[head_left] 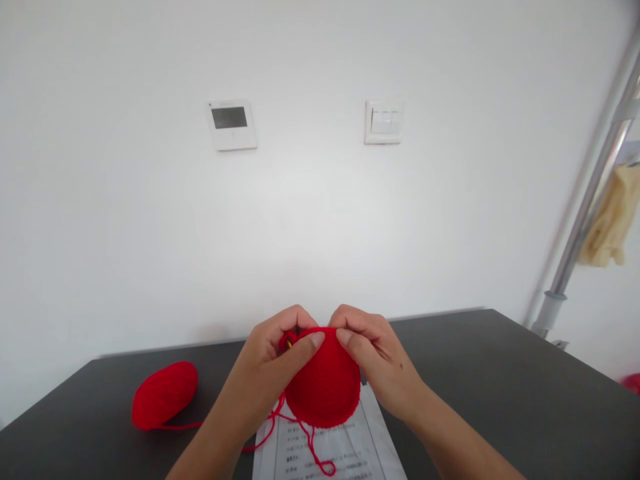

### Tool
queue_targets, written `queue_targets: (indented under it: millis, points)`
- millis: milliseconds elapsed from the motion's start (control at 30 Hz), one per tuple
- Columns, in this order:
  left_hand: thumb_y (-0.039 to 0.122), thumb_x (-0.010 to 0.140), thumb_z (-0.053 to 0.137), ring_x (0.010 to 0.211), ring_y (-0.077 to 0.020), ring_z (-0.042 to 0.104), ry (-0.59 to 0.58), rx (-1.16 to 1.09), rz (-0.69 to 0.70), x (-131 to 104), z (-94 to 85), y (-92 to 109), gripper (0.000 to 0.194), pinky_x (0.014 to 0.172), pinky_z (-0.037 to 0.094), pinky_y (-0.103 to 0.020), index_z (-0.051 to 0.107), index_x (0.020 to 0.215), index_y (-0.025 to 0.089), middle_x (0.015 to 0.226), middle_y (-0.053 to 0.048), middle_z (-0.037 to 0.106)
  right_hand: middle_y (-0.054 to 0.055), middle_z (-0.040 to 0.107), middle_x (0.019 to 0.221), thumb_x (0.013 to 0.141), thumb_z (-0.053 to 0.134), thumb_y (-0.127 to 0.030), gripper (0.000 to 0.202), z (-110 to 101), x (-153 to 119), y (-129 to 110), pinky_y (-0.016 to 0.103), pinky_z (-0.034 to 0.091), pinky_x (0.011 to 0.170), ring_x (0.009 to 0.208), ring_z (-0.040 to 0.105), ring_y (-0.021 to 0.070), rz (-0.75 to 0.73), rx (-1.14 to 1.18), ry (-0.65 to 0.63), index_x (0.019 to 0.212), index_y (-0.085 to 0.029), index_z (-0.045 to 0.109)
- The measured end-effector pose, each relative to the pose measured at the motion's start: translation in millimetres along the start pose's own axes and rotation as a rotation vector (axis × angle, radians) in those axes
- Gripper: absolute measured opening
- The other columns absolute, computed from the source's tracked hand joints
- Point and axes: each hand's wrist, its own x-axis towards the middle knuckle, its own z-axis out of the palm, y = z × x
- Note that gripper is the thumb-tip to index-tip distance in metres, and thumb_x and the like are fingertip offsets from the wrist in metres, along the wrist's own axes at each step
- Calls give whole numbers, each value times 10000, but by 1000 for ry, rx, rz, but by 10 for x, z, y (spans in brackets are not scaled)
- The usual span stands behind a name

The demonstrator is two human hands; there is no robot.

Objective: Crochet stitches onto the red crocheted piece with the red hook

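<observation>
A round red crocheted piece (327, 387) is held up in front of me, its upper edge pinched between both hands. My left hand (280, 353) grips that edge from the left with thumb and fingers closed. On the right, my right hand (373, 357) pinches the same edge close by, thumb in front. A small gold-coloured bit (289, 344) shows beside red yarn at the left fingers; I cannot tell exactly what it is. Loose red yarn (313, 443) hangs below the piece, over a printed sheet.
A red ball of yarn (165, 395) lies on the dark table (475, 393) at left, its strand running right. Under my hands is the printed paper (380, 440). Behind stands a white wall with a panel (233, 125) and a switch (383, 122); a metal pole (590, 200) rises at right.
</observation>
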Motion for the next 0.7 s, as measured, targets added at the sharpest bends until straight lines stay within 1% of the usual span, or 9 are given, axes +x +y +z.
queue_targets:
  millis: [100, 233, 367, 533, 700]
  points:
    - [290, 765, 600, 471, -80, 359, -30, 28, 8, 4, -9, -7, 174, 435, 245, -190, 524, 643, 192, 526, 72, 457, -69, 397, 541, 830, 414, -193, 203, 4, 9, 4, 214, 291, 484, 466, 340, 72, -7, -4, -6, 637, -185, 477]
    - [294, 760, 593, 463, -79, 364, -5, 15, -5, -3, 1, -9, 169, 432, 245, -190, 526, 642, 194, 524, 70, 462, -68, 393, 549, 829, 402, -172, 211, 6, 15, 17, 209, 288, 484, 473, 330, 70, -8, -3, -4, 632, -183, 475]
    - [303, 748, 597, 461, -81, 378, -14, -12, -23, -4, 11, -8, 167, 433, 252, -194, 533, 640, 193, 525, 65, 476, -67, 382, 553, 818, 397, -157, 203, 9, 1, 33, 207, 279, 481, 486, 318, 71, -30, 2, -8, 633, -182, 475]
    - [305, 740, 605, 459, -75, 363, -23, -37, -45, 1, 7, 3, 175, 439, 244, -192, 527, 635, 189, 510, 70, 464, -71, 379, 548, 823, 401, -163, 200, 1, -5, 35, 207, 274, 478, 478, 312, 70, -27, 12, -18, 636, -184, 469]
    - [295, 753, 600, 460, -69, 348, -34, -9, -45, -7, -5, 10, 169, 442, 230, -187, 524, 649, 186, 509, 76, 447, -70, 374, 543, 822, 418, -175, 199, 3, 13, 16, 207, 267, 473, 491, 306, 75, -8, 4, -33, 628, -187, 458]
